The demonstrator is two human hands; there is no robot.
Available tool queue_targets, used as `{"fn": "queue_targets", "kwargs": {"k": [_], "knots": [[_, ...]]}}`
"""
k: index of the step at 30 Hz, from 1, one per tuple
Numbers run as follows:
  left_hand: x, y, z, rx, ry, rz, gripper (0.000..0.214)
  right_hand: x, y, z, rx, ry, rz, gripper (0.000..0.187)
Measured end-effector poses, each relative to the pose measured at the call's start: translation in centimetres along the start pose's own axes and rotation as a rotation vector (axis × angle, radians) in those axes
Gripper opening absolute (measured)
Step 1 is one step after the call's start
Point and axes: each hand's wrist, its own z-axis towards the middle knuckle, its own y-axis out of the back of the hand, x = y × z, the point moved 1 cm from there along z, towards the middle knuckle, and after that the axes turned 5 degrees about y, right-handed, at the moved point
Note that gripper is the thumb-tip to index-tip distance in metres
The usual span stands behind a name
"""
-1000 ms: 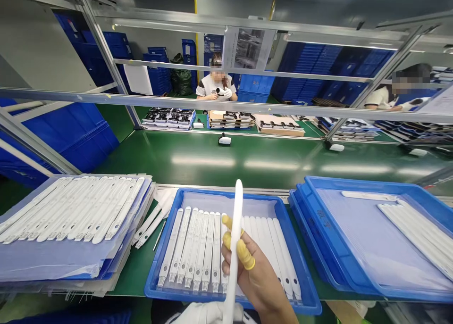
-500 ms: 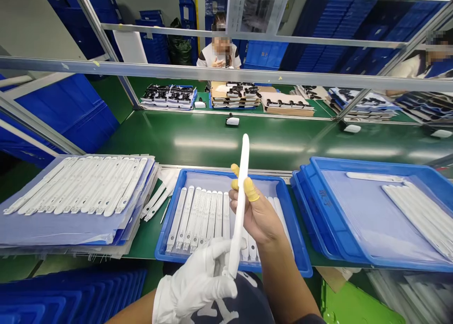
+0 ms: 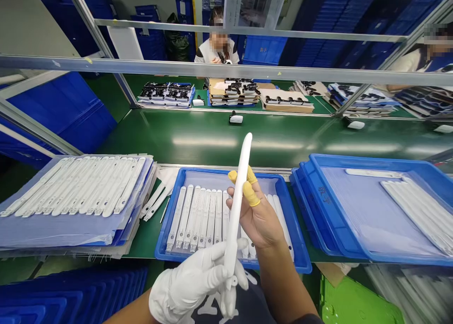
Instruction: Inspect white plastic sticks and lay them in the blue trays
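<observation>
A white plastic strip (image 3: pixel 238 201) is gripped nearly upright between the closed white-gloved left hand (image 3: pixel 191 281) and the closed right hand (image 3: pixel 256 218), above the blue tray (image 3: pixel 295 234) holding matching strips (image 3: pixel 205 220).

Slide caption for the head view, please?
White-gloved left hand and bare right hand with yellow finger cots hold a long white plastic strip above a blue tray.
</observation>
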Motion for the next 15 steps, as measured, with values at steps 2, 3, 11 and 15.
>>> {"fn": "queue_targets", "kwargs": {"k": [2,3,11,15], "knots": [[0.4,0.3,-0.1,0.056,0.006,-0.025,0.048,0.0,0.0,-0.3,0.026,-0.004,0.018,0.037],[0.5,0.4,-0.1,0.074,0.017,-0.011,0.051,0.0,0.0,-0.4,0.043,-0.007,0.027,0.036],[0.6,1.9,0.6,-0.034,0.138,0.441,0.050,-0.3,0.7,-2.2,0.216,0.029,0.032,0.024],[-0.2,2.8,2.0,-0.182,0.028,0.599,0.033,-0.6,1.7,-2.8,0.314,0.032,-0.032,0.032]]}}
